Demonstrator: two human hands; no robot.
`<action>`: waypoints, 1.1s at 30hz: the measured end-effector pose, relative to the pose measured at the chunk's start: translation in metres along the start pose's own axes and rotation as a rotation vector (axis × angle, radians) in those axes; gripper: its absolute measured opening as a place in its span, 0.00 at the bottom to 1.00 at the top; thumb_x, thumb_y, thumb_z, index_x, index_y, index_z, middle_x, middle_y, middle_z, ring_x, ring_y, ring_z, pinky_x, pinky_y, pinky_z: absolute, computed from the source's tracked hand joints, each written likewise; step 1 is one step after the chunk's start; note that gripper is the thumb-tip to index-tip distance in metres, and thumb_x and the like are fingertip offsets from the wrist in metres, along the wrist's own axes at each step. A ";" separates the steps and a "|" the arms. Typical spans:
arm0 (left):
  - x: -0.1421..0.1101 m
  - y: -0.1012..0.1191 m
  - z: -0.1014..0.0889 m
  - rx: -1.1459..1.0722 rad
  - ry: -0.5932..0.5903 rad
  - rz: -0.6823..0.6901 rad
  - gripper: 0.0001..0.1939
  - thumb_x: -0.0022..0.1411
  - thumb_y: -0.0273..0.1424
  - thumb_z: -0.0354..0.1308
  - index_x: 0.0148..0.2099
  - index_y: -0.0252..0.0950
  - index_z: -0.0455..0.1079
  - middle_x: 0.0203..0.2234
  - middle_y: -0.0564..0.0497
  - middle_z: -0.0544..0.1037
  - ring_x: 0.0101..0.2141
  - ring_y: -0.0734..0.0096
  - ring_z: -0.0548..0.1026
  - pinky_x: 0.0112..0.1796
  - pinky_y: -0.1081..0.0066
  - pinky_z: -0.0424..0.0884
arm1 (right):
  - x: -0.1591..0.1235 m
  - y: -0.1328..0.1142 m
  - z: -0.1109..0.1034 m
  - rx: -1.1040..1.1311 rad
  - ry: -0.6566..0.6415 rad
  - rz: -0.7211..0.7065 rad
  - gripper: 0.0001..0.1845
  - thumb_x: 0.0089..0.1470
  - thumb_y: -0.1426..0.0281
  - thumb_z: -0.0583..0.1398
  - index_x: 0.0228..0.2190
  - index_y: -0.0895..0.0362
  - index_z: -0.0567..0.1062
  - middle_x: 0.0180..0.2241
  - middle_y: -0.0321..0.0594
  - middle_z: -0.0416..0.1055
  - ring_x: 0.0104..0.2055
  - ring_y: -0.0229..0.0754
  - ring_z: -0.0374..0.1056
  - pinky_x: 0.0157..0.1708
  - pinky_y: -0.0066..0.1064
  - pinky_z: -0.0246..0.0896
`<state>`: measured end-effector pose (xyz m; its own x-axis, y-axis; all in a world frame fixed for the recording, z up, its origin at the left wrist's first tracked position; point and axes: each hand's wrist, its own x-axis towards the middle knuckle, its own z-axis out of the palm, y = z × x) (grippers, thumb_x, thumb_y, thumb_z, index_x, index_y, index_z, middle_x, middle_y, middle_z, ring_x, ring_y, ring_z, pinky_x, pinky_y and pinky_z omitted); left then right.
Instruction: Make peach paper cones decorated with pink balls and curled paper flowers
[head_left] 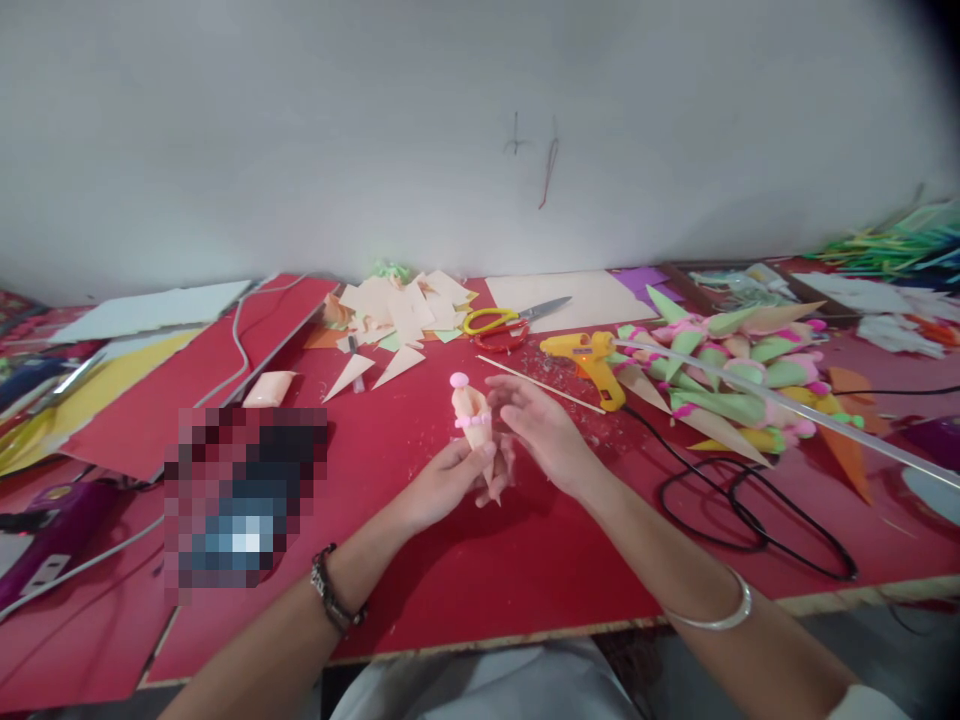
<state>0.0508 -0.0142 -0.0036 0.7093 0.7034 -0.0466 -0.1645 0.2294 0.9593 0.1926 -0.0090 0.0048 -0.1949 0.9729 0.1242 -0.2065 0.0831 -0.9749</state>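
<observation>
My left hand (454, 482) is wrapped around a small craft ice cream cone (474, 425), its point angled down towards me. The cone is peach, with a pink frill round its rim and a pink ball on top. Just right of it my right hand (544, 425) is open, fingers slightly curled and apart; whether a fingertip touches the cone I cannot tell. Beyond that hand lie a thin wooden stick (536, 382) and a yellow glue gun (592, 360) with a long clear glue stick sticking out of its back.
A pile of finished-looking cones (727, 370) lies at right, beside a looped black cable (750, 530). Scissors (517, 320) and peach cut-outs (405, 305) lie at the back. Two flat peach triangles (397, 366) sit nearer. A pixelated dark object (247, 500) is at left on the red table (450, 600).
</observation>
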 end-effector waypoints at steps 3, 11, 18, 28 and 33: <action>0.001 -0.001 -0.003 -0.017 0.173 0.043 0.18 0.57 0.45 0.48 0.30 0.33 0.62 0.16 0.56 0.65 0.18 0.80 0.61 0.20 0.78 0.55 | 0.003 -0.005 -0.007 -0.183 0.082 -0.063 0.09 0.47 0.67 0.56 0.34 0.54 0.67 0.30 0.35 0.64 0.33 0.35 0.62 0.33 0.28 0.59; 0.006 -0.006 -0.010 0.012 0.507 0.050 0.16 0.55 0.44 0.50 0.33 0.34 0.62 0.20 0.55 0.67 0.21 0.77 0.65 0.25 0.75 0.61 | 0.003 -0.011 -0.037 -0.800 -0.317 0.071 0.06 0.45 0.71 0.57 0.23 0.57 0.74 0.21 0.36 0.70 0.23 0.37 0.64 0.25 0.27 0.55; 0.006 -0.007 -0.011 -0.042 0.573 0.141 0.14 0.58 0.42 0.48 0.31 0.35 0.62 0.20 0.56 0.67 0.22 0.77 0.65 0.28 0.75 0.62 | 0.003 -0.006 -0.027 -0.721 -0.382 0.008 0.09 0.48 0.71 0.57 0.32 0.55 0.76 0.34 0.40 0.72 0.36 0.40 0.67 0.38 0.31 0.58; 0.008 -0.007 -0.011 -0.041 0.565 0.105 0.13 0.58 0.40 0.48 0.31 0.35 0.61 0.20 0.56 0.67 0.23 0.77 0.65 0.28 0.75 0.62 | 0.001 0.008 -0.016 -0.873 -0.327 -0.066 0.05 0.45 0.77 0.59 0.26 0.57 0.74 0.29 0.38 0.66 0.32 0.38 0.63 0.32 0.28 0.55; 0.008 -0.009 -0.011 0.033 0.572 0.082 0.14 0.58 0.42 0.47 0.31 0.35 0.62 0.22 0.55 0.67 0.24 0.76 0.65 0.29 0.75 0.62 | 0.004 0.011 -0.014 -0.892 -0.338 -0.069 0.05 0.44 0.78 0.59 0.25 0.58 0.74 0.29 0.37 0.66 0.31 0.36 0.63 0.31 0.26 0.54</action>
<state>0.0503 -0.0028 -0.0159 0.2097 0.9720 -0.1059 -0.1755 0.1439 0.9739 0.2032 -0.0011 -0.0084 -0.5053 0.8575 0.0968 0.5516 0.4073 -0.7279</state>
